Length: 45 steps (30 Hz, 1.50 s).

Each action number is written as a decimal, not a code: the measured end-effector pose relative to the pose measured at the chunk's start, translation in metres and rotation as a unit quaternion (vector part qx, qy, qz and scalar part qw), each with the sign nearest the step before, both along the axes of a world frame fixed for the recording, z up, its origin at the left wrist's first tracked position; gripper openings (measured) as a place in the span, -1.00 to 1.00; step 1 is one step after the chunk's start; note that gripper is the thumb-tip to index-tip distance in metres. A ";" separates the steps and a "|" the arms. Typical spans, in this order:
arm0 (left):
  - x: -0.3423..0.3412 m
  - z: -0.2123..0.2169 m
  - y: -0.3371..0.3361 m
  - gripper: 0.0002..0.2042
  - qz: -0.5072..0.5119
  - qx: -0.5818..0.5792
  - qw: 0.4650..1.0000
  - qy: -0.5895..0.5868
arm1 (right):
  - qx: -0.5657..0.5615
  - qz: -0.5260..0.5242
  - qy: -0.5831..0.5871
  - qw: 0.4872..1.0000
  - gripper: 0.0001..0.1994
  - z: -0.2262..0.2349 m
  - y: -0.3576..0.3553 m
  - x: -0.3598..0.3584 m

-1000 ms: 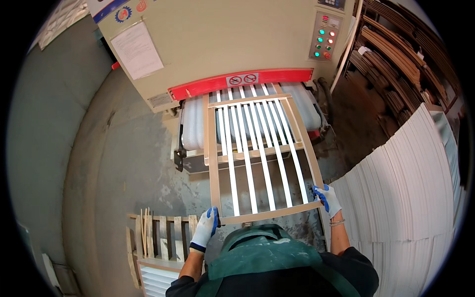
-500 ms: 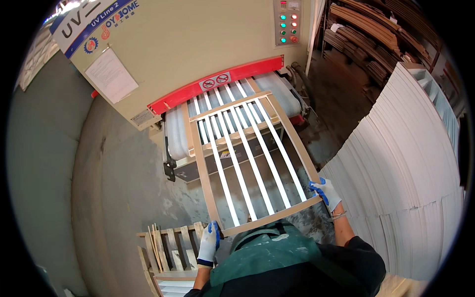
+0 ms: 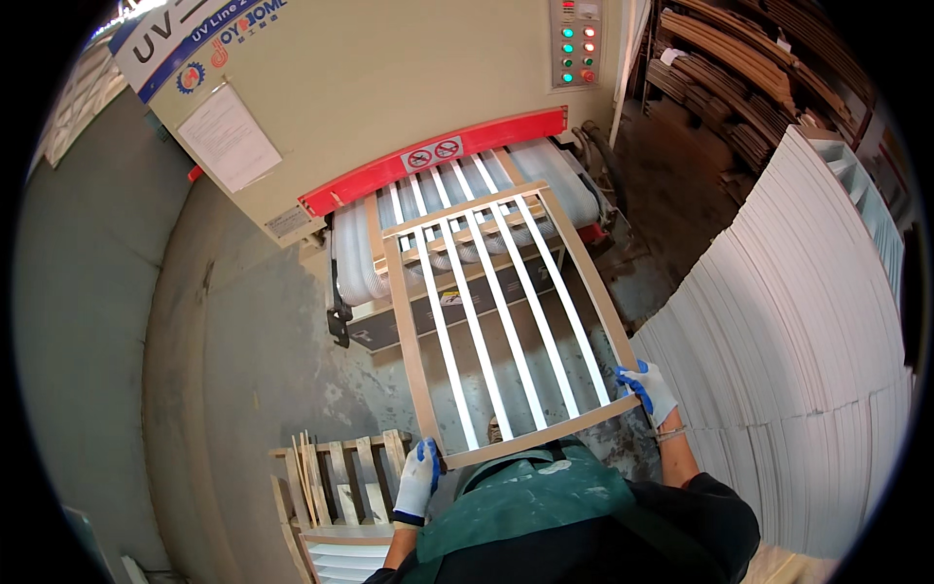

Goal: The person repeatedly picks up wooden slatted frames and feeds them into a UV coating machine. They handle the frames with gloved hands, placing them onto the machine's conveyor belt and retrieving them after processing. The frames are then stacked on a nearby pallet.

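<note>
Both my hands hold a slatted rectangular frame with tan rails and several white slats. My left hand, in a white and blue glove, grips its near left corner. At the near right corner my right hand, gloved alike, closes around the rail. The frame's far end reaches over a conveyor belt. A second slatted frame lies on that belt, partly under a red guard bar; its far end is hidden inside the machine. The held frame's far end overlaps the second frame's near end in view.
The beige machine carries a control panel with lit buttons. Tall stacked white panels stand close on my right. A wooden pallet with loose sticks lies at lower left. Brown boards fill a rack at far right.
The second frame has slid farther under the red guard bar. Both hands keep their grip on the held frame, which has barely shifted. The whole view has moved slightly.
</note>
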<state>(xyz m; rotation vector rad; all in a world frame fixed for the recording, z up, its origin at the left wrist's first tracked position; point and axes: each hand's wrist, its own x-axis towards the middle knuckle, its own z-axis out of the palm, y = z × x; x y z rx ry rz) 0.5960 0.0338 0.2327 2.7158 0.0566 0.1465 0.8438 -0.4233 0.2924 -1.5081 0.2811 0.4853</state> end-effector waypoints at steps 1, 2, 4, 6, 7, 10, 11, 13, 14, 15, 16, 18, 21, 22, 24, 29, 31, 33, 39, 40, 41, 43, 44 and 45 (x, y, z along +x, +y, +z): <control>0.003 0.003 -0.002 -0.66 0.011 -0.002 1.000 0.018 | -0.002 0.002 0.003 1.000 -0.75 0.002 0.000 0.000; 0.005 0.006 -0.004 -0.68 0.021 -0.003 0.999 0.037 | -0.007 0.000 0.005 1.000 -0.75 0.005 0.001 -0.001; 0.015 0.035 -0.018 -0.71 0.092 -0.179 0.976 0.078 | -0.018 -0.009 0.010 1.000 -0.75 0.011 0.002 -0.002; 0.018 0.051 -0.028 -0.67 0.124 -0.249 0.959 0.059 | -0.017 -0.005 0.008 1.000 -0.75 0.007 0.000 0.000; 0.016 0.052 -0.031 -0.64 0.122 -0.233 0.965 0.021 | -0.017 -0.004 0.007 1.000 -0.75 0.005 -0.001 0.002; 0.020 0.069 -0.036 -0.60 0.106 -0.216 0.971 -0.010 | -0.009 0.005 0.005 1.000 -0.74 0.002 -0.002 0.005; 0.022 0.070 -0.036 -0.59 0.102 -0.206 0.973 -0.010 | -0.009 0.005 0.002 1.000 -0.74 -0.001 -0.003 0.006; 0.024 0.066 -0.035 -0.58 0.097 -0.179 0.979 -0.012 | -0.008 0.005 -0.004 1.000 -0.74 -0.003 -0.002 0.007; 0.025 0.062 -0.033 -0.58 0.103 -0.188 0.977 -0.002 | -0.005 0.002 -0.003 1.000 -0.74 -0.003 -0.001 0.008; 0.025 0.060 -0.031 -0.58 0.109 -0.197 0.974 0.009 | -0.002 0.000 -0.001 1.000 -0.74 -0.001 0.000 0.009; 0.029 0.060 -0.031 -0.58 0.120 -0.236 0.964 0.033 | 0.000 -0.003 0.000 1.000 -0.74 0.000 0.000 0.011; 0.034 0.058 -0.029 -0.58 0.135 -0.275 0.950 0.064 | -0.002 0.001 0.006 1.000 -0.75 -0.001 -0.001 0.013; 0.033 0.061 -0.027 -0.69 0.129 -0.263 0.952 0.093 | -0.004 0.009 0.007 1.000 -0.76 -0.004 -0.002 0.016; 0.030 0.070 -0.029 -0.74 0.114 -0.248 0.956 0.110 | -0.004 0.010 0.007 1.000 -0.76 -0.006 -0.004 0.015; 0.032 0.075 -0.033 -0.73 0.129 -0.276 0.947 0.099 | -0.018 0.007 0.012 1.000 -0.76 -0.017 -0.007 0.020; 0.037 0.051 -0.024 -0.63 0.092 -0.173 0.981 0.009 | -0.022 0.020 -0.013 0.999 -0.78 -0.013 -0.001 0.037; 0.037 0.023 -0.012 -0.68 0.070 -0.123 0.990 -0.006 | -0.006 0.032 -0.030 0.999 -0.76 -0.027 -0.005 0.046; 0.037 0.008 -0.005 -0.73 0.101 -0.188 0.977 0.011 | 0.017 -0.012 -0.010 1.000 -0.70 -0.020 0.010 0.052; 0.077 0.038 0.009 -0.79 0.079 -0.255 0.958 0.104 | 0.019 -0.032 -0.022 0.999 -0.56 -0.034 0.016 0.083; 0.082 0.040 0.011 -0.77 0.073 -0.261 0.956 0.110 | 0.014 -0.027 -0.020 0.999 -0.56 -0.037 0.017 0.090; 0.091 0.048 0.009 -0.73 0.121 -0.346 0.921 0.129 | 0.021 -0.022 -0.013 0.999 -0.55 -0.041 0.015 0.097; 0.099 0.058 0.004 -0.65 0.216 -0.506 0.820 0.159 | 0.036 -0.007 0.000 0.999 -0.54 -0.045 0.016 0.110; 0.100 0.050 0.007 -0.53 0.206 -0.502 0.827 0.149 | 0.038 -0.005 0.003 0.999 -0.54 -0.043 0.019 0.113; 0.098 0.048 0.008 -0.53 0.210 -0.515 0.820 0.137 | 0.040 0.000 0.008 0.999 -0.57 -0.048 0.022 0.118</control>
